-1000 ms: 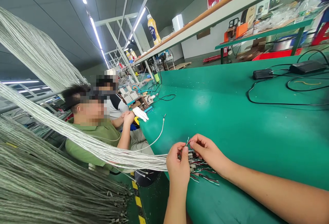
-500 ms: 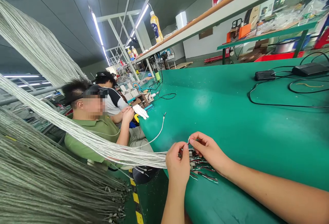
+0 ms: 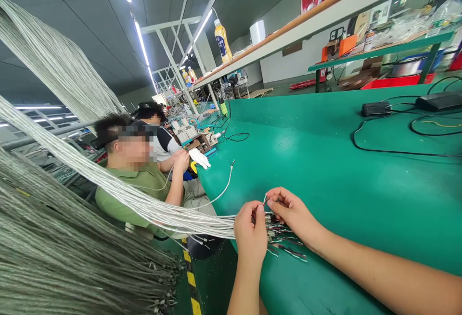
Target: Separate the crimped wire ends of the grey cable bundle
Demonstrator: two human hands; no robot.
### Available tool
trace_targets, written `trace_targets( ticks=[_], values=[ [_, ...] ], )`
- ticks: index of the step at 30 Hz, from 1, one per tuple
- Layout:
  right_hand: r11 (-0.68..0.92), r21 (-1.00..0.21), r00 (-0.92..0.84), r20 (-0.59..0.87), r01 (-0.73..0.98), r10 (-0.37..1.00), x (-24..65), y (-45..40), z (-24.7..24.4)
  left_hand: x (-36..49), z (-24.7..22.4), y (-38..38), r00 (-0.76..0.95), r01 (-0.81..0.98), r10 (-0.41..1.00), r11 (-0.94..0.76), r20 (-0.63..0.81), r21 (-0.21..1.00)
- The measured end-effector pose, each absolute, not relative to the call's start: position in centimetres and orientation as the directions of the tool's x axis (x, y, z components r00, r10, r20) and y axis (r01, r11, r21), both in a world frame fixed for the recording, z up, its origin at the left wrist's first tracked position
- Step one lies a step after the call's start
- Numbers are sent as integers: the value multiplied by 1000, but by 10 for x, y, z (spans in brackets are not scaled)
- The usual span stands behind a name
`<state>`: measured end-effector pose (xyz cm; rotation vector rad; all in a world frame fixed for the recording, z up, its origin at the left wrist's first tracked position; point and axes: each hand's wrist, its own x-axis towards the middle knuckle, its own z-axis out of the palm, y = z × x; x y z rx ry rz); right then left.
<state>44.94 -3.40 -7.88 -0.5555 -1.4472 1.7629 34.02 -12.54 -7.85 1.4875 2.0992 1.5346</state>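
White now shows where red stretched a second ago, so I've likely switched wires (image 3: 264, 199), my left hand (image 3: 251, 230) pinching them; whether my right hand (image 3: 296, 213) grips, I cannot tell.

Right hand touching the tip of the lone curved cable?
Apart: the head view shows green tabletop between the right hand and the cable's tip.

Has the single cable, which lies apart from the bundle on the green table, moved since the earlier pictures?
No, not visibly: the single cable keeps its place against the edge of the green table; only the whole view shifts slightly.
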Motion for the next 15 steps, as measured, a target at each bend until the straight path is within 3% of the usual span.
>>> trace_targets(
  ticks=[15],
  values=[
    [-26,-955,-550,147,-294,822,449,-39,-78,342,-77,-127,-511,619,768,17,386,785]
  ],
)
